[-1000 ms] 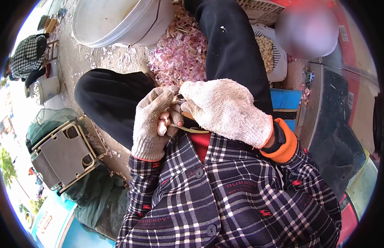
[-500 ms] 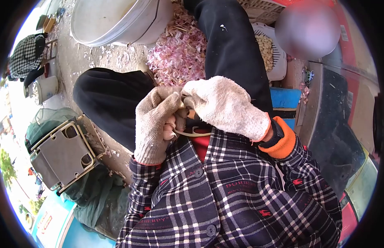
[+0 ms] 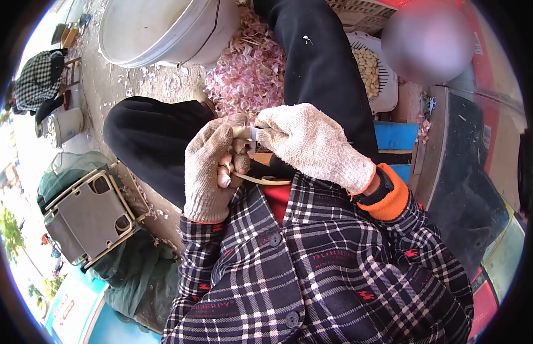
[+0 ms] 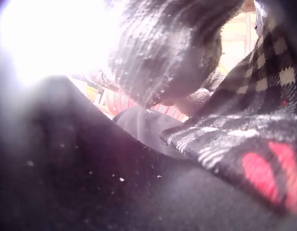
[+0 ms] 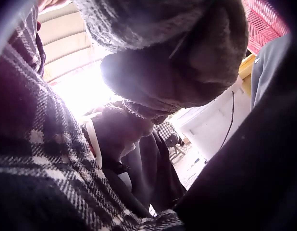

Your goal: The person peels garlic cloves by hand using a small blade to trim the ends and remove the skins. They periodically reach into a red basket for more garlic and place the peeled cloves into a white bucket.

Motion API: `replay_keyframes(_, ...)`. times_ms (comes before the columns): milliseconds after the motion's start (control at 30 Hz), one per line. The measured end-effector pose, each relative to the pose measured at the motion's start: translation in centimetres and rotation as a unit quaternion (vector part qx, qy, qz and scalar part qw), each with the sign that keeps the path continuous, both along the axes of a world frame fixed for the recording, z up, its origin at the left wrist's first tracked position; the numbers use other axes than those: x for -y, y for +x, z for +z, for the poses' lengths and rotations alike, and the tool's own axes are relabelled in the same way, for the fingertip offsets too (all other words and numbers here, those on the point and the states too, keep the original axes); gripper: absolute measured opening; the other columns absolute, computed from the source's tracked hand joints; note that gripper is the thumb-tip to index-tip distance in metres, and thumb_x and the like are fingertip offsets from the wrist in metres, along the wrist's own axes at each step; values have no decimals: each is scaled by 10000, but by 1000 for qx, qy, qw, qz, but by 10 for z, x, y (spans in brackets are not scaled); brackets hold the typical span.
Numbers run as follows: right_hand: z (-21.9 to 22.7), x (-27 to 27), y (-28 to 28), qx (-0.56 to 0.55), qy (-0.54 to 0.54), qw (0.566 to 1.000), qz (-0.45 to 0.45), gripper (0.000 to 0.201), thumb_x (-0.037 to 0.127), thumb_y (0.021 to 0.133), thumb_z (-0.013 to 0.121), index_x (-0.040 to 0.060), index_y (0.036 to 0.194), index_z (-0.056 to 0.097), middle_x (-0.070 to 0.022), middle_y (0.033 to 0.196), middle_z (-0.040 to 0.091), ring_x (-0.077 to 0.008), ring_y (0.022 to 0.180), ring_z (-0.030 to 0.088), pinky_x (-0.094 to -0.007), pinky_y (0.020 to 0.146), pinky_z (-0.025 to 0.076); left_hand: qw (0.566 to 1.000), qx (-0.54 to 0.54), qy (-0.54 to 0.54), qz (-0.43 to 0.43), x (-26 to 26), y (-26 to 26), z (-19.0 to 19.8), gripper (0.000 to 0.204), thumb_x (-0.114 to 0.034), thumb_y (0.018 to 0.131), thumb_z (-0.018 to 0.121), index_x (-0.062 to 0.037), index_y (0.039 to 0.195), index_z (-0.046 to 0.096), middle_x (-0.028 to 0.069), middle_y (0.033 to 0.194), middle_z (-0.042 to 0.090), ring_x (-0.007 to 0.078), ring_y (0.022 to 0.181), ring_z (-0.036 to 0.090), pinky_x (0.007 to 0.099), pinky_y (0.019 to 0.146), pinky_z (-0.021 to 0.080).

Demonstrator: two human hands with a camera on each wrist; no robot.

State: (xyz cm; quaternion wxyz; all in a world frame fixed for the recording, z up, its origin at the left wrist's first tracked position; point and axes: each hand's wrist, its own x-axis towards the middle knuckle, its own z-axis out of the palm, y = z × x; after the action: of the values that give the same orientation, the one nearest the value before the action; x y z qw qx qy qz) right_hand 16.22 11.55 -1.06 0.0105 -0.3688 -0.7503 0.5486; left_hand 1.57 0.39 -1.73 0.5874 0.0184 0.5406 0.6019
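Note:
Both hands wear off-white knit gloves and meet over the lap in the head view. My left hand (image 3: 206, 166) holds pinkish garlic cloves (image 3: 224, 171) against its palm. Between its thumb and fingertips it pinches a paler garlic clove (image 3: 240, 132). A thin pale stalk-like strip (image 3: 266, 182) curves out from below that hand. My right hand (image 3: 315, 146) grips a small knife (image 3: 254, 133), whose short blade shows right at the pinched clove; its handle is hidden in the glove. In the wrist views the gloves (image 4: 163, 57) (image 5: 177, 62) hide most of the work.
A heap of pink garlic skins (image 3: 243, 83) lies between the legs, beside a big white bucket (image 3: 206, 43). Peeled cloves (image 3: 367, 71) fill a white basket (image 3: 387, 86) at right. Left stand a folding chair (image 3: 89, 218) and, farther off, a person in checks (image 3: 37, 80).
Half a second ago the left fingers covered the pinched clove and the blade. The left hand has since turned, and clove, blade and the palmed cloves show more. The right hand has barely moved.

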Motion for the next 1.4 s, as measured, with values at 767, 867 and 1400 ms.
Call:
replay_keyframes(767, 4, -5, -21, 5, -234, 965, -116, 291, 308, 840, 752, 49, 937, 661, 1, 680, 591, -53, 476, 497, -230, 444, 396, 997, -70, 6, -22, 2, 0, 6, 302, -117, 934, 625, 88, 1156, 617, 81, 757, 641, 115, 541, 560, 216, 496, 434)
replay_keyframes(867, -2, -4, -17, -48, -202, 974, -91, 269, 297, 837, 748, 55, 917, 663, 3, 671, 587, -50, 473, 493, -231, 436, 390, 997, -72, -2, -18, 2, 1, 9, 292, -123, 940, 614, 90, 1140, 615, 84, 753, 638, 104, 511, 543, 211, 471, 426)
replay_keyframes(1400, -4, 6, -16, -150, -316, 912, -216, 226, 247, 868, 698, 29, 823, 659, -51, 616, 614, -93, 466, 569, -265, 437, 440, 994, -82, -2, -66, 1, 2, 2, 286, -160, 974, 582, 60, 1157, 588, 103, 796, 655, 72, 479, 518, 192, 420, 401)
